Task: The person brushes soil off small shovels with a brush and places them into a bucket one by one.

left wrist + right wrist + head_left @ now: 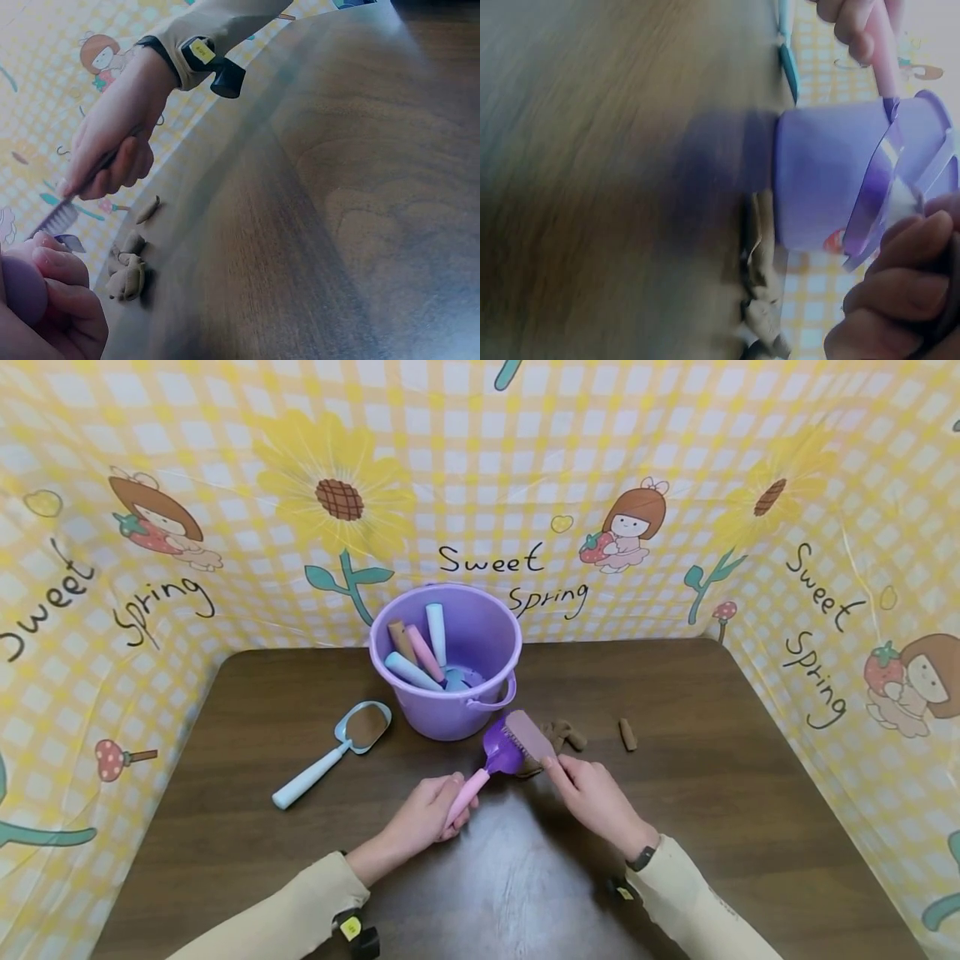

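My left hand (429, 814) grips the pink handle of a toy shovel (498, 755), whose purple blade is lifted in front of the bucket. A brush (531, 737) with a dusty-pink back is held in my right hand (600, 800), its bristles turned toward the blade and overlapping it in the head view. The right wrist view shows the shovel (879, 180) from the side, with the right fingers (900, 289) close to the blade. Below and beside the brush lie several brown, clay-like lumps (557, 732), partly hidden by it.
Behind the hands stands a purple bucket (442, 717) with several blue, pink and brown handles in it. Left of it lies a light blue tool (311, 777) with a ring-shaped head. A small brown stick-like piece (627, 735) is at the right. Patterned cloth (480, 477) encloses the table's back and sides.
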The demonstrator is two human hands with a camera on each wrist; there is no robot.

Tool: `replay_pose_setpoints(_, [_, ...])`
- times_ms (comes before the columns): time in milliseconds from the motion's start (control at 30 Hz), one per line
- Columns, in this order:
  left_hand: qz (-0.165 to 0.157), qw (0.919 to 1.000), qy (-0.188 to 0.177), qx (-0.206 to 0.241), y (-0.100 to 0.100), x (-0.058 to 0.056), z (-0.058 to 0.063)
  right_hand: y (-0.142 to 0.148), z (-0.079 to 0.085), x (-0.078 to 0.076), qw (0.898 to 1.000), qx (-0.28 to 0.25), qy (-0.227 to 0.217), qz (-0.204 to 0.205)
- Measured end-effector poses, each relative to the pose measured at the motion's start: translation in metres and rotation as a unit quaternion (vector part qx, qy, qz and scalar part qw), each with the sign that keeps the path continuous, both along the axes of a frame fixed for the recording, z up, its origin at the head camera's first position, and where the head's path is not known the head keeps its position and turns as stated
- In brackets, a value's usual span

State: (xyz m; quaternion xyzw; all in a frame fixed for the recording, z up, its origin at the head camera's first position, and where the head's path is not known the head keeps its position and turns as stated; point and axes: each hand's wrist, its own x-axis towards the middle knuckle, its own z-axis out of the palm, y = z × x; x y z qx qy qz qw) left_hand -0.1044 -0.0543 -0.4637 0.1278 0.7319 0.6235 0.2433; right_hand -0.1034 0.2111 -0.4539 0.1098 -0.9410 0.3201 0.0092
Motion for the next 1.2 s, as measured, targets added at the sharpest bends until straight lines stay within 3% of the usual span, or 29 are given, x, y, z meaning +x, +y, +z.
replay_pose_setpoints(100, [-0.004,1.0,0.002,-0.007,0.0,0.002,-0.001,0.004,-0.004,-0.001,0.999,0.007,0.005,-0.034])
replay_pose_setpoints(200, [-0.008,0.9998,0.014,-0.011,0.0,0.003,-0.001,0.006,-0.005,0.001,0.999,-0.007,0.014,-0.042])
replay_pose_setpoints(433, [-0.011,0.9993,0.034,-0.007,0.001,0.003,0.001,0.0,-0.007,0.013,0.998,-0.045,0.022,0.041])
replay_pose_setpoints(533, [-0.006,0.9992,0.037,-0.011,0.001,0.002,0.002,-0.002,-0.009,0.016,0.998,-0.041,0.021,0.05])
replay_pose_setpoints(733, [-0.003,0.9993,0.035,-0.009,0.001,0.003,0.002,0.001,-0.014,0.015,1.0,-0.002,0.008,-0.014])
replay_pose_setpoints(833, [-0.005,0.9994,0.033,0.0,0.001,0.003,0.002,0.003,-0.014,0.015,0.999,-0.007,-0.001,-0.038])
replay_pose_setpoints(900, [-0.006,0.9996,0.028,0.007,0.0,0.003,0.002,0.003,-0.013,0.017,0.999,-0.024,-0.009,-0.024])
replay_pose_setpoints(1067, [-0.012,0.9997,0.007,0.022,0.0,0.001,0.002,0.0,-0.007,0.021,0.997,-0.04,-0.01,0.061])
replay_pose_setpoints(1200, [-0.02,0.9992,-0.009,0.033,0.0,0.001,0.01,0.002,-0.009,0.02,0.999,-0.02,0.003,0.05])
